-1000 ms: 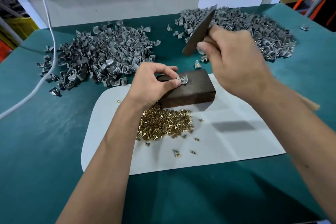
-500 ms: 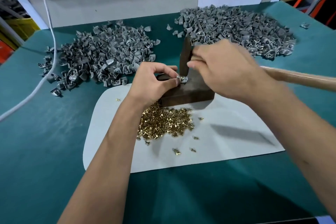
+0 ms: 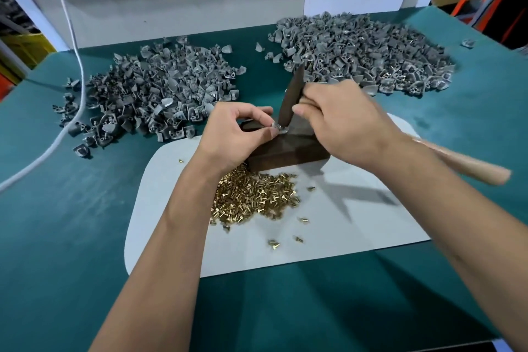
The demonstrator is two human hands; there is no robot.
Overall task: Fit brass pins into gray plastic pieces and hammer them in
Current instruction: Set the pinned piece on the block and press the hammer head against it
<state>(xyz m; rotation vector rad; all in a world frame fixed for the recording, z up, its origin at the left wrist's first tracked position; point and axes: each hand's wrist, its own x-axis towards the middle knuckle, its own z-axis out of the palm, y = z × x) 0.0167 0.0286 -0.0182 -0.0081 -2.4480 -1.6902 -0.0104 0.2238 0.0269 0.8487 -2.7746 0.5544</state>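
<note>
A small gray plastic piece [image 3: 281, 129] sits on top of the dark block [image 3: 288, 148], which lies at the far edge of the pale mat [image 3: 357, 226] mid-tabletop. The left hand [image 3: 237, 134] reaches in from the near edge, forearm angled right, thumb and forefinger pinching the piece. The right hand [image 3: 343, 120] has its fingers curled round the hammer [image 3: 288, 100], whose dark head points down onto the piece, wooden handle trailing right. Brass pins [image 3: 254, 197] are heaped just nearside of the block. Two gray piles [image 3: 160, 94] [image 3: 365, 51] lie toward the far edge of the green tabletop [image 3: 71, 223].
</note>
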